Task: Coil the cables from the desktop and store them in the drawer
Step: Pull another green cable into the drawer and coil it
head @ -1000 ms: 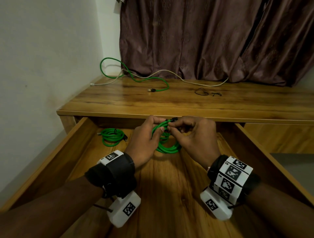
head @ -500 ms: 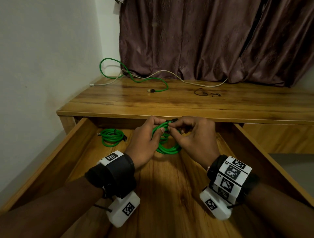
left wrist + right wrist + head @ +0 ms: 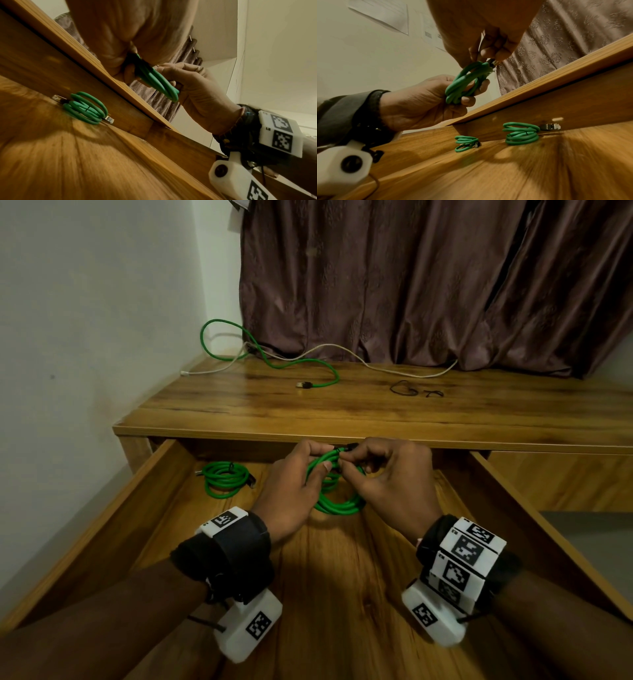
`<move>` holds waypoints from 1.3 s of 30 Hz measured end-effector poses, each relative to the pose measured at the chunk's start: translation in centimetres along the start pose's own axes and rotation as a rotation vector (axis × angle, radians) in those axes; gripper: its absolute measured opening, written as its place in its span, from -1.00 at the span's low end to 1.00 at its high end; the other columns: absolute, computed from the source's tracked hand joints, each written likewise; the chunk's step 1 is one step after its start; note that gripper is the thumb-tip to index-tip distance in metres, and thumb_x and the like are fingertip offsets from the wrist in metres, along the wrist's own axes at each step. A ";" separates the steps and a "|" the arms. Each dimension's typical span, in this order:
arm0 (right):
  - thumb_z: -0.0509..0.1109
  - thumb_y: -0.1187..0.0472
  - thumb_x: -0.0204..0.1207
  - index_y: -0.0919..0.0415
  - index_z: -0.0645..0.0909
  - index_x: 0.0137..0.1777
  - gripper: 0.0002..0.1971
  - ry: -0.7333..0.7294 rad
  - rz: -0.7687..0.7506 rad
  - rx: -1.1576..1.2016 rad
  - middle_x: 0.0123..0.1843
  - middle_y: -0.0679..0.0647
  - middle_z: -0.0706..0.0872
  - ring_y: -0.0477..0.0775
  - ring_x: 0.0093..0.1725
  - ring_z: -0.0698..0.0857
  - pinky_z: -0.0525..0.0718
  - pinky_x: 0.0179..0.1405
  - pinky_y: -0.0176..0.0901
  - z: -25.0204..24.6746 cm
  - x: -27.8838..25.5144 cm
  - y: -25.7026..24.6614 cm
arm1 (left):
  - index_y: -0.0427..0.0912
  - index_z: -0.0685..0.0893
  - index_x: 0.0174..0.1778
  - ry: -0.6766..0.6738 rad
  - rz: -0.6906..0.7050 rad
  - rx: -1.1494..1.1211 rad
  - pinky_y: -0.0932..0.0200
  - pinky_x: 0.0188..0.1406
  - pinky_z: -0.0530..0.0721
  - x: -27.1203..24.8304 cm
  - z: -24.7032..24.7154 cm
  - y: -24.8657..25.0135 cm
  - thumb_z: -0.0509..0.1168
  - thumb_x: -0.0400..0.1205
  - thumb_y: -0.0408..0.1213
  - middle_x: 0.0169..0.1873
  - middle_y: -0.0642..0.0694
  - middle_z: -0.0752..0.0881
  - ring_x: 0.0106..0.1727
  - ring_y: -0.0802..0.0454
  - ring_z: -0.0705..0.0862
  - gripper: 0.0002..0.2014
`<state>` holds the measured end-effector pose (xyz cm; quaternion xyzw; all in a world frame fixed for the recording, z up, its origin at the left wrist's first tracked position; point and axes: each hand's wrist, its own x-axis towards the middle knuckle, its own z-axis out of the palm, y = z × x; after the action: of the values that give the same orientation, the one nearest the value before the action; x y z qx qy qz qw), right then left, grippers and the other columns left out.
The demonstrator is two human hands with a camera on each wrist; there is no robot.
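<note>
Head view: both hands (image 3: pixel 342 474) clamp green coiled cable (image 3: pixel 337 503) above drawer (image 3: pixel 342 577).

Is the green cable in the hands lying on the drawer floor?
No, both hands hold the green coil up above the drawer floor.

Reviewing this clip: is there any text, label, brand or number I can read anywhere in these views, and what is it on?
No readable text.
Wrist bands: square black-and-white marker patterns; the tiny characters beside them are too small to read.
Sheets of paper on the wall: print too blurred to read.
Green cable coils: no markings visible.
</note>
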<state>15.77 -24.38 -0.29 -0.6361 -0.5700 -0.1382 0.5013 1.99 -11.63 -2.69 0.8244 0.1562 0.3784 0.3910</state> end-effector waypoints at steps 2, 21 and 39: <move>0.68 0.24 0.46 0.11 0.88 -0.13 -0.96 0.001 0.003 -0.001 -0.26 -0.17 0.82 -0.10 -0.27 0.72 0.59 -0.33 -0.38 0.0 0.0 0.0 | -0.12 0.63 0.39 0.001 0.001 0.006 0.22 0.23 0.76 -0.1 0.0 0.1 0.30 0.81 -0.28 0.21 0.08 0.79 0.24 0.30 0.75 -0.77; 0.68 0.23 0.49 0.07 0.89 -0.03 -0.91 0.010 0.075 0.032 -0.28 -0.15 0.83 -0.11 -0.33 0.71 0.61 -0.38 -0.40 0.1 -0.3 -0.4 | -0.11 0.59 0.35 -0.001 0.146 0.110 0.32 0.05 0.72 -0.4 -0.3 0.4 0.32 0.79 -0.35 0.15 0.07 0.79 0.16 0.29 0.77 -0.78; 0.68 0.22 0.50 0.05 0.90 -0.02 -0.90 0.012 0.089 0.071 -0.28 -0.11 0.83 -0.03 -0.34 0.73 0.76 -0.31 0.00 0.0 -0.4 -0.2 | -0.14 0.61 0.39 0.016 0.069 0.067 0.43 0.10 0.69 -0.1 -0.5 0.2 0.31 0.80 -0.32 0.20 0.03 0.79 0.21 0.25 0.76 -0.76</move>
<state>15.48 -24.69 -0.48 -0.6417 -0.5429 -0.0993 0.5326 1.58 -11.52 -2.40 0.8389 0.1435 0.3926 0.3485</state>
